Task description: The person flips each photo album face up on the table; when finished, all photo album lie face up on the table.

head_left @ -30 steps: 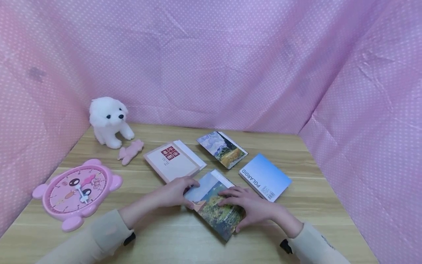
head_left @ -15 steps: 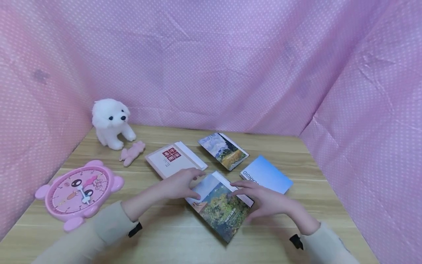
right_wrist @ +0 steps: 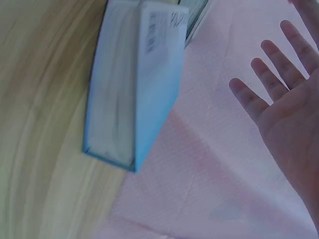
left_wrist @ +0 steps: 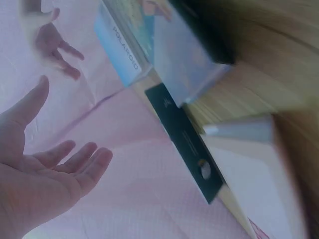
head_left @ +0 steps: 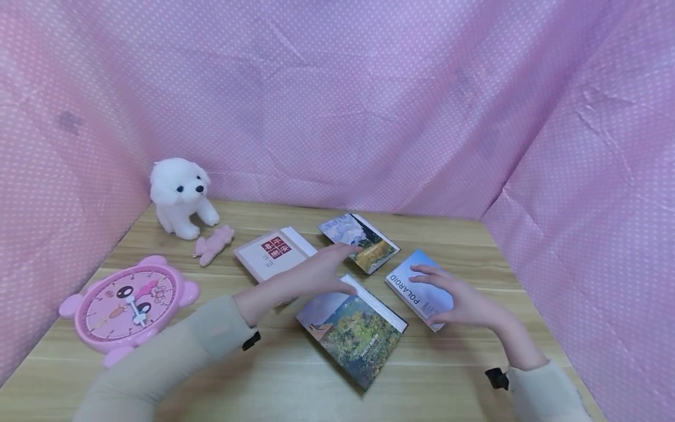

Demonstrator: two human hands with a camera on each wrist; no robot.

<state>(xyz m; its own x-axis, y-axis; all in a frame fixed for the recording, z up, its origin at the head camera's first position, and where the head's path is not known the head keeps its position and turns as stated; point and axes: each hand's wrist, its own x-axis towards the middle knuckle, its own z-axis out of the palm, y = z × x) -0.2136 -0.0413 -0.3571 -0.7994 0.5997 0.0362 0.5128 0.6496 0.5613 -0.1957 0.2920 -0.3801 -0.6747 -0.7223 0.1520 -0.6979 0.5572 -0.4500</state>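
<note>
My left hand (head_left: 319,274) is held over the table, fingers extended, above the far edge of a photo album (head_left: 358,340) with a garden painting on its cover. It holds nothing. My right hand (head_left: 466,302) hovers over the blue-and-white POLAROID album (head_left: 408,287), fingers spread and slightly bent. In the right wrist view that album (right_wrist: 159,94) is apart from the right hand (right_wrist: 294,114). Behind the left hand lies an album with a wheat-field painting (head_left: 343,228), partly covered by the fingers. A beige album (head_left: 258,252) with red square characters lies partly behind the left forearm.
A pink animal-shaped toy clock (head_left: 126,310) lies at the left, partly behind the left sleeve. Beyond it are a small pink plush (head_left: 215,245) and a white plush dog (head_left: 181,196). Pink dotted cloth (head_left: 337,117) walls the wooden table (head_left: 253,387) at the back and sides.
Both hands have let go of the garden-painting album, which now lies flat. The left hand has moved up and right over it; the right hand has shifted right, over the POLAROID album.
</note>
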